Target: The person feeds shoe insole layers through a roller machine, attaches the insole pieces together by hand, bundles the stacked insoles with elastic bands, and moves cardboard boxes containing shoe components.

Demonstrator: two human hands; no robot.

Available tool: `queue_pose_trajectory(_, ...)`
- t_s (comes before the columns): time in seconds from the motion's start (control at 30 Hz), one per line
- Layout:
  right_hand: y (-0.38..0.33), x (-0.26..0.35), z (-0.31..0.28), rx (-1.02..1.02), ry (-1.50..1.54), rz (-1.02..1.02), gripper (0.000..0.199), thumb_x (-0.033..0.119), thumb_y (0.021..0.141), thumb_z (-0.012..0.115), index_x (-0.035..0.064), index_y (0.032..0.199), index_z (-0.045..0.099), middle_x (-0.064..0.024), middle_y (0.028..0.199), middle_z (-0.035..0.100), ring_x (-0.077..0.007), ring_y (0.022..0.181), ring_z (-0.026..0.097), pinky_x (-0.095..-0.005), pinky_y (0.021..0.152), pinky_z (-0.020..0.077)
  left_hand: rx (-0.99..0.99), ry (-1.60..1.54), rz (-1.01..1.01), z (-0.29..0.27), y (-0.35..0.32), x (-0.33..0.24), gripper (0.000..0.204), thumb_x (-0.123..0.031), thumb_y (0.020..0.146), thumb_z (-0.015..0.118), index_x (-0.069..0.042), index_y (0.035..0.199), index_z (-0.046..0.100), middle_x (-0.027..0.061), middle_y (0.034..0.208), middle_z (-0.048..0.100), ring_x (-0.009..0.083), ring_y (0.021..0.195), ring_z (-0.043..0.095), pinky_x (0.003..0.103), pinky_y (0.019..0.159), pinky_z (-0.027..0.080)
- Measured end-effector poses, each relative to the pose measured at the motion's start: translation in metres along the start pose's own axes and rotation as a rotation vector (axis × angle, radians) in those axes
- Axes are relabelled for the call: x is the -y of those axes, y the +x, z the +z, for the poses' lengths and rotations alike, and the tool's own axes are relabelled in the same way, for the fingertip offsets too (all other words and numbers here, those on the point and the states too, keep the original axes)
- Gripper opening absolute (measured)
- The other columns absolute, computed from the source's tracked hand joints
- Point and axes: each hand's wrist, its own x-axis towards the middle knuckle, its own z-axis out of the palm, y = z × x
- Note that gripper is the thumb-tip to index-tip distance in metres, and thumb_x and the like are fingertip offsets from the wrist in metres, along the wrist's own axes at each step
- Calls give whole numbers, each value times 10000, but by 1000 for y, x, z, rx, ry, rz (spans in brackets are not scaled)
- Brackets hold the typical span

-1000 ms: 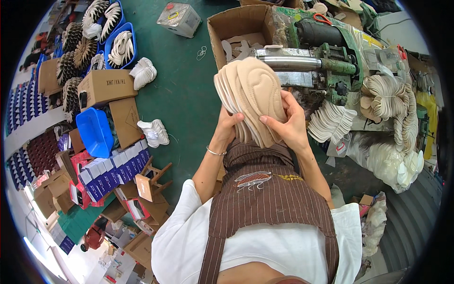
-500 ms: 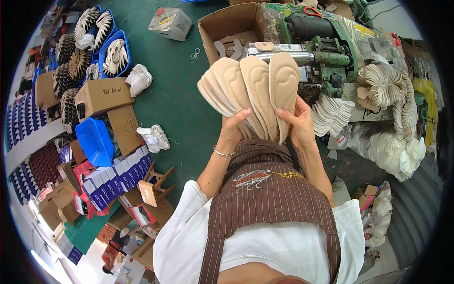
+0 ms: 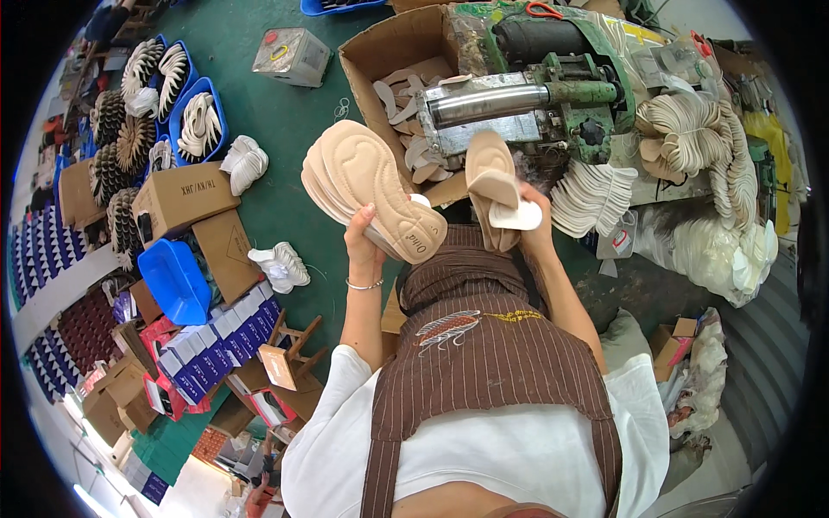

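A stack of beige shoe insoles [image 3: 358, 177] is gripped in my left hand [image 3: 364, 242], its thumb lying over the top one. On the upper insole, stitched lines and dark print near the heel show. My right hand [image 3: 537, 226] is closed round a smaller bunch of insoles [image 3: 494, 186], one bent over so that its white underside faces up. The two bunches are apart, both above the brown striped apron [image 3: 501, 345]. Beyond them stands a green machine with a shiny metal roller [image 3: 488, 104].
An open cardboard box [image 3: 371, 78] of cut pieces stands left of the machine. To its right lie fanned white insoles [image 3: 594, 197] and larger bundles [image 3: 686, 129]. A metal tin [image 3: 292, 56], an empty blue basin [image 3: 174, 281] and a wooden stool [image 3: 289, 354] stand on the green floor.
The single fan of insoles held by both hands is now two bunches. My left hand has moved left with the larger one; the right hand's bunch is tilted and partly bent.
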Motion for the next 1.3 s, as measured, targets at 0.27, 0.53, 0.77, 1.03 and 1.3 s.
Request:
queue_pose_trajectory(0.27,21,28,24,10,-244,-156,106,-30,806,585,11,890,633,-7,840,628,-95,750,576,-239,712,454,150,24,-98,22,2,12,686,-280,746,589,67,1288,352,269,1140,536,356,1030,566,442,909,466)
queue_pose_trajectory(0.53,-13,47,36,-212,-229,-353,212,74,785,681,-57,941,620,-66,847,660,-137,771,594,-284,699,466,36,5,-75,-1,-1,23,619,-171,758,613,72,1279,384,201,1204,526,323,1094,536,419,955,438)
queue_pose_trajectory(0.77,24,62,40,1,-265,-170,170,130,820,676,-34,849,641,-30,761,643,-84,626,574,-235,566,452,45,-5,-118,15,-4,24,555,-74,758,648,47,1256,434,147,1174,553,241,1054,554,345,920,440)
queue_pose_trajectory(1.03,31,78,63,186,104,278,289,172,898,572,-51,1083,571,-47,858,658,-104,710,617,-239,657,499,116,196,-50,28,-1,29,573,-71,750,703,44,1248,443,124,1193,536,216,1085,526,325,947,405)
queue_pose_trajectory(1.3,-7,34,53,-65,104,68,150,27,882,538,-18,1012,598,-61,910,662,-100,790,618,-228,715,487,-11,265,24,30,3,36,549,-104,782,706,54,1235,438,122,1153,549,199,996,570,309,877,457)
